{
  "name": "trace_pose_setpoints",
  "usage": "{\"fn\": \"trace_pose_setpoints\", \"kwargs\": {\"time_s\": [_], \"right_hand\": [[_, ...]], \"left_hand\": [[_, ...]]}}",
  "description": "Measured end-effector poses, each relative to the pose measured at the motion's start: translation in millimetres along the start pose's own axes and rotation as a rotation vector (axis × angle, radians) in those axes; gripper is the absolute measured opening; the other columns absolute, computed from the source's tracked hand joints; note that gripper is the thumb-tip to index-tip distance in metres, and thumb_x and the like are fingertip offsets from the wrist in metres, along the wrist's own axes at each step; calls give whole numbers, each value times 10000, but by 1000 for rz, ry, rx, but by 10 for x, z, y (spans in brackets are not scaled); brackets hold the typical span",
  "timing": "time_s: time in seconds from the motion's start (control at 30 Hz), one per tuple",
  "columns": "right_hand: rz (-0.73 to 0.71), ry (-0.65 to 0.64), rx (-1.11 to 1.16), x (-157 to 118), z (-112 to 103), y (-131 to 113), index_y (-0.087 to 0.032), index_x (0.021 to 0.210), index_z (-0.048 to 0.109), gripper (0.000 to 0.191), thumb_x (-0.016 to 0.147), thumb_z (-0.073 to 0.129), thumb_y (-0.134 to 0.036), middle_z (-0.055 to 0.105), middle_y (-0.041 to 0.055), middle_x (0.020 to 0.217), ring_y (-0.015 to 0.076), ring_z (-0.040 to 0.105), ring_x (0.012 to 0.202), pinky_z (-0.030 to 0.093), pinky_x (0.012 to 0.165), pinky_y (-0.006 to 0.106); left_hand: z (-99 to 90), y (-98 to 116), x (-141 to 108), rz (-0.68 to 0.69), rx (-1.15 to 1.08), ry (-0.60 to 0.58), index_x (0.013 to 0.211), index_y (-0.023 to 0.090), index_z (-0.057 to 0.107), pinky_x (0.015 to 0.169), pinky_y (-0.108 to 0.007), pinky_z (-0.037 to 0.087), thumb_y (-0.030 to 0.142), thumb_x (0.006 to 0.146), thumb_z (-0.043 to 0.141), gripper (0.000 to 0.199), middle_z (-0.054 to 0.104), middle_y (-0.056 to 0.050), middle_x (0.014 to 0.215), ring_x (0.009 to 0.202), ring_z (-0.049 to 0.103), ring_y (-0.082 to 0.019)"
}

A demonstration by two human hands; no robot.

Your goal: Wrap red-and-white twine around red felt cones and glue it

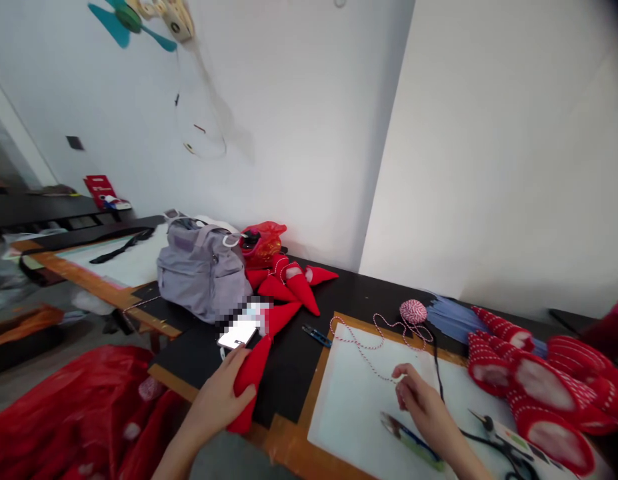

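Gripping a red cloth cone (249, 385), left hand (217, 395) closed; right hand (417, 399) pinches twine (359, 345).

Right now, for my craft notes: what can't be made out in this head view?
All in the head view:
Phone: a pixelated patch covers its far end, and glare washes out the screen.
Red cone: the left hand hides part of it.
Twine: the right hand hides its end, so any grip is unclear.
Scissors: cut off by the bottom edge.

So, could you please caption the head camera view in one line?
Left hand grips a red fabric cone; right hand pinches red-and-white twine.
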State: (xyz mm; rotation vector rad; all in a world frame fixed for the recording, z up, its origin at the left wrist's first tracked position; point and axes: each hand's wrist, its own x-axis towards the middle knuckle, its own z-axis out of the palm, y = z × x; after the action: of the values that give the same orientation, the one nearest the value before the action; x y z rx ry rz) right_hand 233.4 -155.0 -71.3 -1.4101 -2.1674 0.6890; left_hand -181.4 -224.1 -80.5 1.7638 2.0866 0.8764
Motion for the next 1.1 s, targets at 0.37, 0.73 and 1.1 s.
{"fn": "trace_pose_setpoints", "kwargs": {"time_s": [0.37,0.73,1.1], "right_hand": [[100,126,817,-126,8,-47,-190,899,766,337,789,753,-508,725,68,781,220,668,751,540,726,329],[-58,133,577,-202,-88,-155,-225,928,764,281,931,590,-446,684,86,933,237,647,935,512,859,332],[-321,-106,169,-174,-571,-979,-224,957,736,321,1021,464,-381,479,-5,708,143,498,649,316,572,266]], "left_hand": [[-102,-75,198,-22,174,-186,1367,149,520,1078,-426,425,290,814,512,571,359,-180,1570,1348,500,-334],[-203,192,-409,263,-178,-261,1451,195,412,1168,-463,316,267,873,531,594,198,-146,1644,1478,295,-314],[419,870,-619,120,-617,-388,1462,197,388,1161,-465,338,438,844,630,706,467,-145,1500,1389,431,-332]]}}
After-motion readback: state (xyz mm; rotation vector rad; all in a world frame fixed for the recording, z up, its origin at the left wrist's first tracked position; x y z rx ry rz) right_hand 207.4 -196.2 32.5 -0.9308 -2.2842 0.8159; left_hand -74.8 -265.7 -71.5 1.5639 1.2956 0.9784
